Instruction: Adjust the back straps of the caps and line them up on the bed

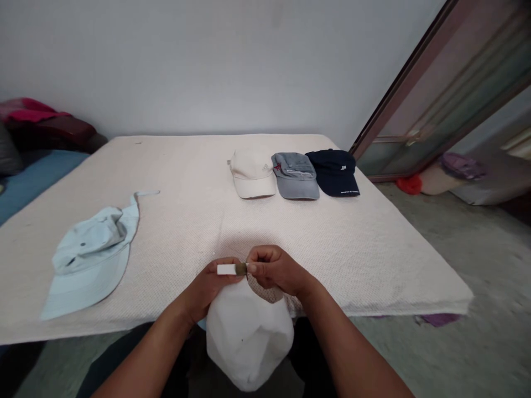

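Note:
A white baseball cap (pixel 249 337) hangs in front of the table's near edge, its crown toward me and its back opening upward. Its back strap (pixel 226 270) shows as a white band running into a brownish buckle (pixel 241 269). My left hand (pixel 211 282) is closed on the strap side, fingers partly behind the band. With thumb and fingers pinched, my right hand (pixel 276 269) grips the strap end just right of the buckle. The cap's brim is mostly hidden below the crown.
On the white-covered table (pixel 186 221), a pale blue cap (pixel 93 254) lies at left with its strap loose. A cream cap (pixel 253 174), a grey cap (pixel 295 176) and a navy cap (pixel 334 172) sit in a row at the back right. A wall stands behind.

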Motion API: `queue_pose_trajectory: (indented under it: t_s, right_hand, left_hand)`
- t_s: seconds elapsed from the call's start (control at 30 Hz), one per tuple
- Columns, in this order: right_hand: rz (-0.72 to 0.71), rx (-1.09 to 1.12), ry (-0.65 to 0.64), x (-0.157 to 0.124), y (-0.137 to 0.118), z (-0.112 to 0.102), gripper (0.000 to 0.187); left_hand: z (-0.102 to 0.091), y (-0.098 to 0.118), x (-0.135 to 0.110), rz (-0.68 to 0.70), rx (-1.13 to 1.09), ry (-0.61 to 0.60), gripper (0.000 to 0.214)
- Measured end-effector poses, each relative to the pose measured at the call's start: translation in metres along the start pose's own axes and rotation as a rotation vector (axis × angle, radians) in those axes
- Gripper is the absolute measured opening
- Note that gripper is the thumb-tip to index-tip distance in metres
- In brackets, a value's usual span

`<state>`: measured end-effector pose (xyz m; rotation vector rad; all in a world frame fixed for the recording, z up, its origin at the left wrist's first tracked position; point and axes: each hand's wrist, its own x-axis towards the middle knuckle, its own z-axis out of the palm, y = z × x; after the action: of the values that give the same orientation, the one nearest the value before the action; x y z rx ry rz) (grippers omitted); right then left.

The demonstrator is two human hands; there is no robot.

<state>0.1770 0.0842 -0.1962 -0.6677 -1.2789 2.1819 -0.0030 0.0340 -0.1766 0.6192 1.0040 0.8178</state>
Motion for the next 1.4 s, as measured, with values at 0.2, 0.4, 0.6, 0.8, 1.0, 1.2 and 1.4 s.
queue_pose_trajectory:
  t_s: [0.2, 0.4, 0.6, 0.8, 1.0, 1.2, 1.4]
  right_hand:
    - [-0.004, 0.096, -0.024, 0.002, -0.001, 0.004, 0.032]
    - [0.005, 0.061, -0.069, 0.006, 0.002, 0.006, 0.026]
    - [0.032, -0.041, -0.037, 0.005, -0.001, 0.001, 0.022]
    - [0.056, -0.067, -0.018, 0.003, -0.001, 0.001, 0.02]
    - [0.009, 0.015, 0.022, -0.001, -0.003, -0.004, 0.026]
    - [-0.052, -0.014, 0.158, -0.021, -0.011, -0.018, 0.031]
    - [-0.067, 0.066, 0.088, -0.043, -0.012, -0.038, 0.034]
  left_hand:
    - [0.002, -0.001, 0.0, -0.057, 0.002, 0.117, 0.026]
    - [0.004, -0.001, 0.0, -0.013, 0.036, -0.02, 0.017]
    - [-0.007, -0.011, 0.0, -0.024, 0.073, 0.051, 0.041]
    - [-0.002, -0.015, 0.003, -0.005, 0.127, 0.231, 0.032]
    - [0.008, -0.002, 0.004, 0.005, -0.108, 0.051, 0.014]
    - [-0.001, 0.034, 0.003, 0.043, -0.483, 0.313, 0.027]
    - [-0.004, 0.055, 0.012, 0.261, -0.475, 0.54, 0.034]
